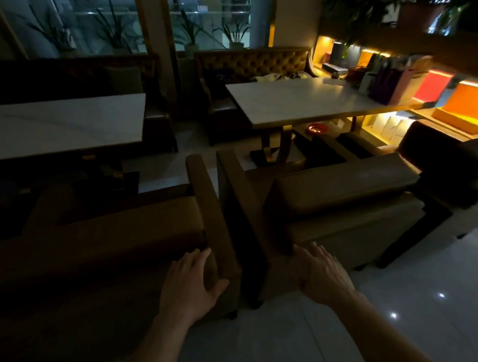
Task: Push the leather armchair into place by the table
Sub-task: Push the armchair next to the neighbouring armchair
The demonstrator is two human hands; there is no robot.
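Observation:
Two brown leather armchairs stand side by side with their backs to me. My left hand [192,285] lies flat on the back right corner of the left armchair [119,237], thumb spread over the edge. My right hand [320,273] rests with fingers apart on the back of the right armchair [344,203], which faces a white marble table [297,100]. A narrow gap separates the two chairs.
A second white table [57,124] stands at the left, in front of the left armchair. Tufted sofas [253,62] line the far side. Lit shelves with boxes and bags [421,88] run along the right. A dark chair [441,153] sits to the right. Glossy tiled floor lies below.

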